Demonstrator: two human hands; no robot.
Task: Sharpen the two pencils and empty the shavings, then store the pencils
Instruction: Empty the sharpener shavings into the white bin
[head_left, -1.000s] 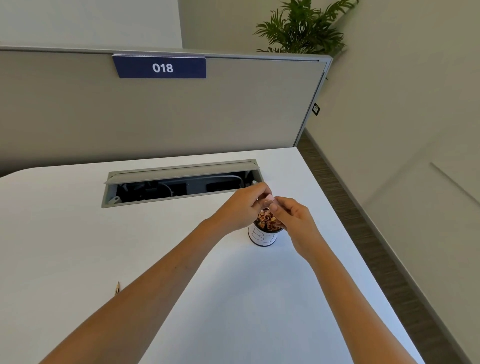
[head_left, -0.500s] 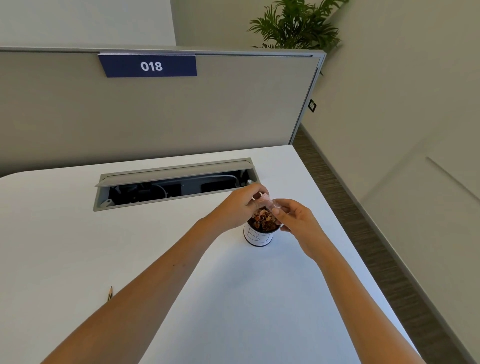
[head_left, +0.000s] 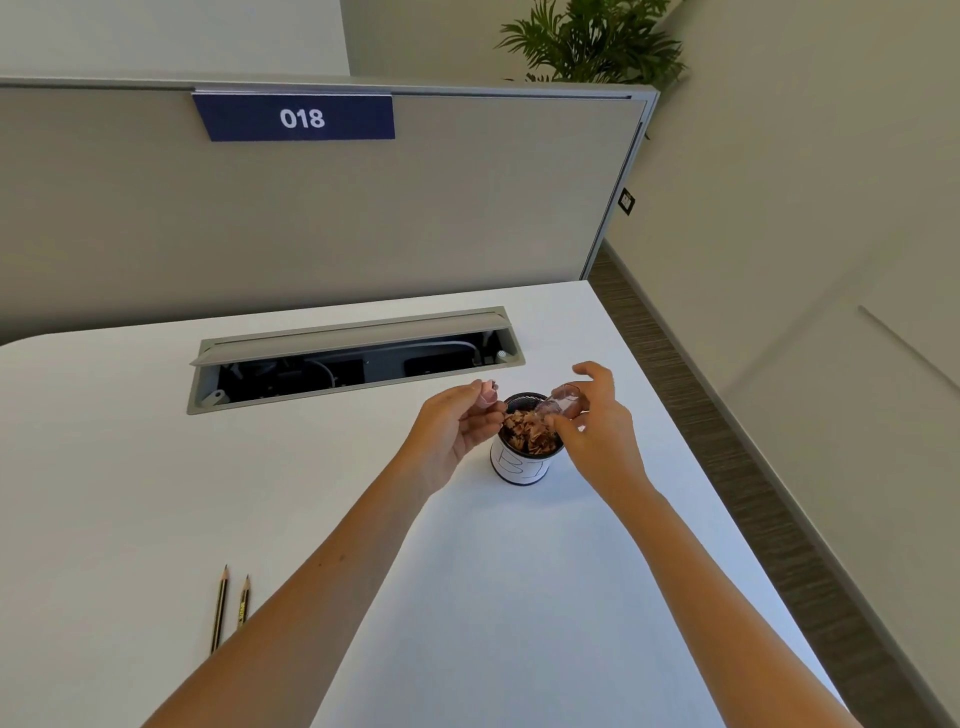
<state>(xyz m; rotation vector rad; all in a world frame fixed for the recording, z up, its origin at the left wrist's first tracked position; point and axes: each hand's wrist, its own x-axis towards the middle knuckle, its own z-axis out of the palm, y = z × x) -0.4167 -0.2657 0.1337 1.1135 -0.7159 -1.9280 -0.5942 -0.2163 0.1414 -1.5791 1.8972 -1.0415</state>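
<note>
A small dark cup (head_left: 519, 470) with a white label stands on the white desk (head_left: 130, 493), heaped with brown pencil shavings (head_left: 530, 435). My left hand (head_left: 457, 431) is at the cup's left rim and pinches a small pink sharpener piece (head_left: 488, 393) between thumb and fingertips. My right hand (head_left: 597, 421) holds the clear sharpener case (head_left: 561, 405) tilted over the cup's right rim. Two black-and-yellow pencils (head_left: 221, 608) (head_left: 243, 603) lie side by side at the near left of the desk, points away from me, partly hidden by my left forearm.
An open grey cable tray (head_left: 353, 358) is sunk into the desk behind the cup. A grey partition with a blue "018" sign (head_left: 293, 118) stands at the back. The desk's right edge (head_left: 691, 447) drops to a striped floor; a plant (head_left: 592, 41) shows behind the partition.
My hands were pressed together over the cup; now they have parted, pink piece left and clear case right. The view has dipped, bringing both pencils into sight.
</note>
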